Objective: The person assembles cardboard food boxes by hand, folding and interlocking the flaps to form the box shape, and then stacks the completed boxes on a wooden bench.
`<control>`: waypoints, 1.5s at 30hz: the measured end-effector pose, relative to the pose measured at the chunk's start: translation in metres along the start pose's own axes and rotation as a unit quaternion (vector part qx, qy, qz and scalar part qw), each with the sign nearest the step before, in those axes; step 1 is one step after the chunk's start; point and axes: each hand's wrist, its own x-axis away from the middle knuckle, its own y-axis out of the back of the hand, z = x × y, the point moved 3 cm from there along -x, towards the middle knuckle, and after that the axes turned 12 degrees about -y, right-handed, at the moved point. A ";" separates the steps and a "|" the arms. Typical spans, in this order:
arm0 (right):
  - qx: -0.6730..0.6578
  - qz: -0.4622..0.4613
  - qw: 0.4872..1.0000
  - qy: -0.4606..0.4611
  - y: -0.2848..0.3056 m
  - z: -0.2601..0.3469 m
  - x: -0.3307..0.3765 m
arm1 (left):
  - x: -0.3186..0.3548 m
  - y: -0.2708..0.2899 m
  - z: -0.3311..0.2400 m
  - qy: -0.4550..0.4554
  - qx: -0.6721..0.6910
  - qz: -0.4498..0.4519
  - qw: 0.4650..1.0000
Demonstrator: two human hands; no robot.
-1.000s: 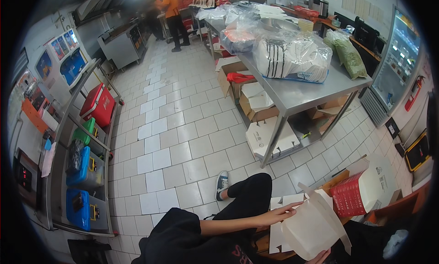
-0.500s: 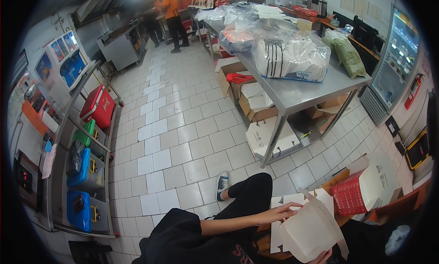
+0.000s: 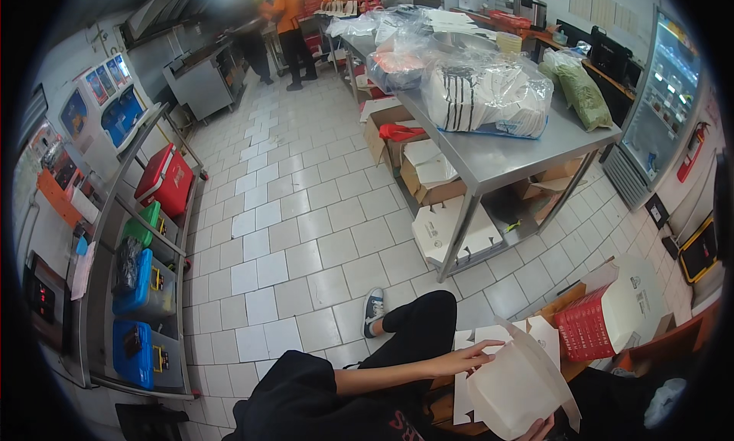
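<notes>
A partly folded white cardboard food box [image 3: 514,386] is between my hands at the lower right, above my lap. My left hand [image 3: 468,358] reaches across from the left and grips the box's upper left edge, its index finger stretched along a flap. From below, my right hand [image 3: 538,429] holds the near edge, only its fingers showing. Under the box lie flat white carton blanks [image 3: 463,399] with notched edges. To their right, a red and white carton [image 3: 582,324] rests beside more cardboard.
A steel table [image 3: 489,166] ahead carries bagged white containers [image 3: 485,93]; boxes and flat cartons [image 3: 459,228] fill its lower shelf. On the left, a steel rack [image 3: 183,319] holds blue-lidded tubs [image 3: 134,353] and a red cooler [image 3: 164,179]. Two people stand at the back.
My hands and the box keep nearly the same position. At the back, the person in dark clothes has shifted their legs slightly.
</notes>
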 end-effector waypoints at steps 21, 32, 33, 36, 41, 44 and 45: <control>-0.003 0.068 0.996 0.054 0.001 -0.007 -0.002 | -0.002 -0.002 0.012 0.016 -0.045 0.021 0.999; -0.018 0.067 0.997 -0.037 0.003 0.002 0.017 | 0.007 0.001 0.015 0.001 -0.042 0.021 0.999; -0.021 0.064 0.997 -0.041 0.000 0.004 0.014 | 0.004 0.001 0.017 -0.022 -0.052 0.016 0.998; -0.119 0.050 0.989 -0.074 0.005 -0.022 -0.001 | -0.016 -0.006 0.025 0.031 -0.067 0.081 0.994; -0.255 0.076 0.961 -0.071 -0.033 -0.046 -0.036 | -0.009 0.018 0.041 0.023 -0.141 0.026 0.989; -0.210 0.019 0.974 -0.089 -0.004 -0.048 -0.065 | -0.051 -0.008 0.026 0.101 -0.068 0.063 0.991; -0.241 -0.016 0.968 -0.070 0.008 -0.046 -0.075 | -0.065 -0.012 0.027 0.087 -0.067 0.061 0.992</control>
